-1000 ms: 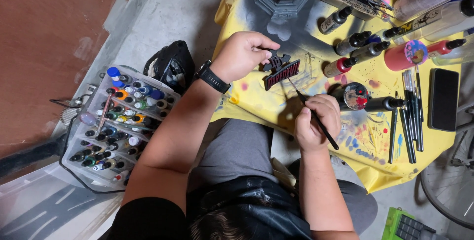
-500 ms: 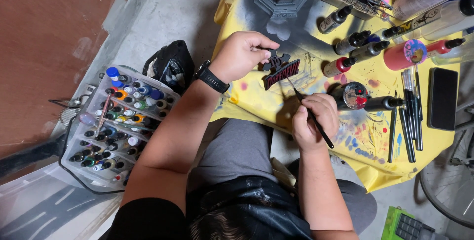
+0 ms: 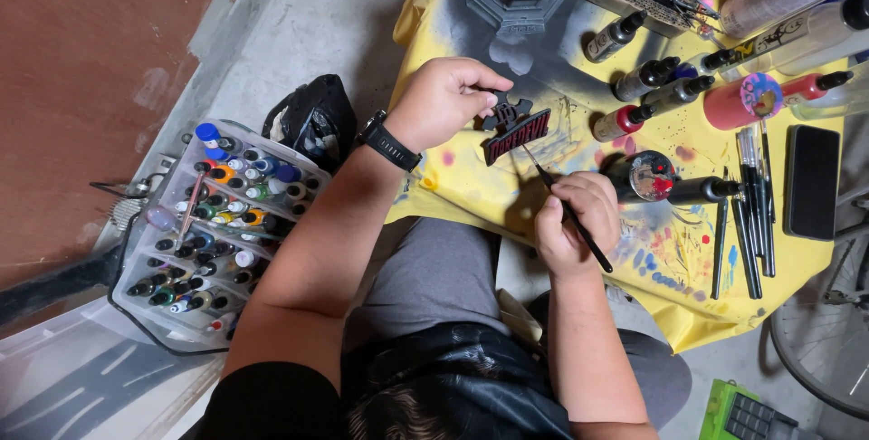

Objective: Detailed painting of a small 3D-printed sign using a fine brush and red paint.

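The left hand (image 3: pixel 448 100) is clamped on a small dark plaque (image 3: pixel 514 128) with raised red lettering, held just above the yellow-covered worktop (image 3: pixel 471 177). The right hand (image 3: pixel 577 223) is closed around a thin paintbrush (image 3: pixel 566 206), whose tip touches the lower edge of the plaque. The letters already look red against the black backing, so I judge the main colour is on and this is fine edge work; how much is left I cannot tell from here.

On the floor to the left sits a clear plastic organiser (image 3: pixel 145 309), its compartments packed with small dropper paint bottles (image 3: pixel 231 196) with caps of many colours. More bottles (image 3: pixel 647 78) stand on the worktop, beside a round palette (image 3: pixel 652 175) dabbed with red and grey paint. A row of spare brushes (image 3: pixel 751 214) lies to the right.
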